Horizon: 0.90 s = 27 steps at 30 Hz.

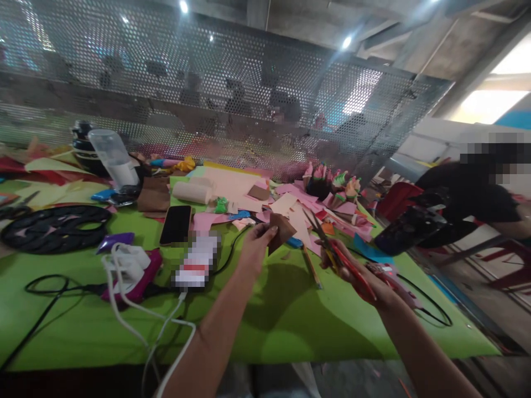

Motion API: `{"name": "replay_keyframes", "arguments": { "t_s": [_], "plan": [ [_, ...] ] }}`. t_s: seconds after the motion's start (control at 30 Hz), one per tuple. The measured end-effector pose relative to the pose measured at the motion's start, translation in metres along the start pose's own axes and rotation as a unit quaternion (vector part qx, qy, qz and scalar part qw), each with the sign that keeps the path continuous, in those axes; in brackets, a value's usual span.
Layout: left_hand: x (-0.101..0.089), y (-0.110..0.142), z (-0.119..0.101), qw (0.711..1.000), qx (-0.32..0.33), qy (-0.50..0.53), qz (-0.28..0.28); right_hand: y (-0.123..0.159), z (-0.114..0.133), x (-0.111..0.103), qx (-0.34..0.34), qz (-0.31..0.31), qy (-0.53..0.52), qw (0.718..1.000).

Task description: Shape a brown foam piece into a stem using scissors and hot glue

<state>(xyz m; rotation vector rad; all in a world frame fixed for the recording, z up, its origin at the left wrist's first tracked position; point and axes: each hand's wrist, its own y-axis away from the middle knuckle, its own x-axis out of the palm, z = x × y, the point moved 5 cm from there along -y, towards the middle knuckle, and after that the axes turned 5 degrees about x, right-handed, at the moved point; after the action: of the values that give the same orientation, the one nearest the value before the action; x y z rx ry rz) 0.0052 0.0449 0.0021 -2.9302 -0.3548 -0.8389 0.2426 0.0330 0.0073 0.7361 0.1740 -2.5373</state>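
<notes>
A translucent bottle (pixel 113 159) is standing beside a dark flask (pixel 85 146), contents unclear. Above the worktop (pixel 89 337), the left grip (pixel 255 243) is pinching angular brown paper (pixel 282 231); the right grip (pixel 371 278) is clasping red-handled scissors (pixel 352 271).

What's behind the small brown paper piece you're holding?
Past the small brown paper piece in the left hand, pale cream paper scraps lie on the bright green tabletop. Whatever is directly behind that piece is covered, so hidden.
</notes>
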Motion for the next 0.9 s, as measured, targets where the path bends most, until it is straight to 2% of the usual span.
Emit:
{"name": "replay_keyframes", "arguments": {
  "t_s": [0.27, 0.57, 0.77, 0.9],
  "plan": [
    [0.004, 0.001, -0.002, 1.0, -0.004, -0.018, 0.007, -0.007, 0.028, 0.014, -0.023, 0.036, 0.041, 0.998],
    [0.002, -0.002, 0.002, 0.998, 0.023, -0.057, 0.015, -0.009, 0.025, 0.017, -0.025, 0.051, 0.035, 0.998],
    [-0.001, -0.004, 0.001, 0.997, 0.035, -0.075, -0.003, -0.011, 0.028, 0.016, -0.038, 0.054, 0.039, 0.997],
    [0.0, -0.003, 0.004, 0.997, 0.034, -0.066, 0.022, -0.012, 0.025, 0.021, -0.012, 0.063, 0.009, 0.998]
  ]
}}
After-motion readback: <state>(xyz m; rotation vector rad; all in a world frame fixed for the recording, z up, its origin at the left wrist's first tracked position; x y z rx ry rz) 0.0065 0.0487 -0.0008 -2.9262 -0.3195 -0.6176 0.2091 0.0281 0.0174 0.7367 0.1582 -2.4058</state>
